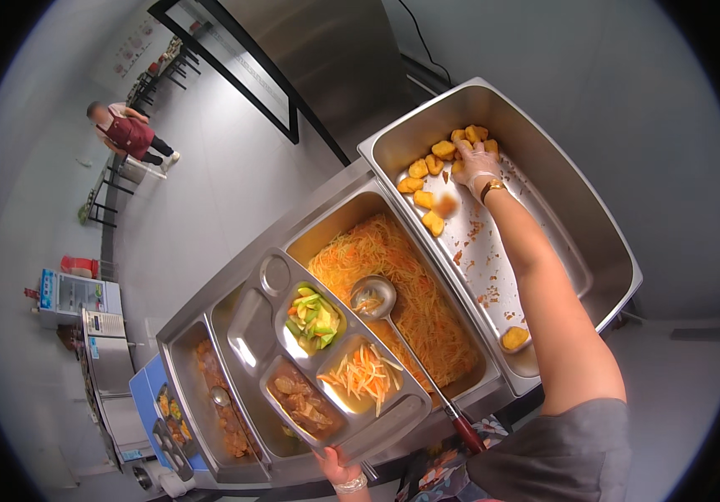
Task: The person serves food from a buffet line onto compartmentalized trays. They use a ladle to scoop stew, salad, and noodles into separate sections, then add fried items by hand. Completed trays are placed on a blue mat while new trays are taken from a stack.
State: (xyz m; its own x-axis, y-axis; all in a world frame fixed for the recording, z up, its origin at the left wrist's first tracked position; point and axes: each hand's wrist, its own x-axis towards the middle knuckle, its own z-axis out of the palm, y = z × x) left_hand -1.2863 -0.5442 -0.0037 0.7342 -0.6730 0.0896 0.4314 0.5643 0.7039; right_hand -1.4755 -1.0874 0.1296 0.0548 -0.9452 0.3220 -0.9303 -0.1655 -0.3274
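My left hand (338,467) grips the near edge of a stainless steel compartment tray (385,442). The tray holds sliced green vegetables (313,319), shredded carrot and pale strips (366,376), and brown stewed pieces in sauce (303,398). My right hand (479,164), in a clear plastic glove, reaches into a deep steel pan (548,207) and touches golden fried nuggets (443,149) at its far end. Its fingertips are among the nuggets, so their grip is unclear. A single nugget (514,339) lies at the pan's near end, and brown crumbs dot the bottom.
A ladle (410,351) with a dark red handle rests in a pan of shredded vegetables (426,295). Left of the tray is a pan of brown stew (215,395) with a spoon. Filled trays (175,420) stand on a blue surface. A person (131,135) stands across the room.
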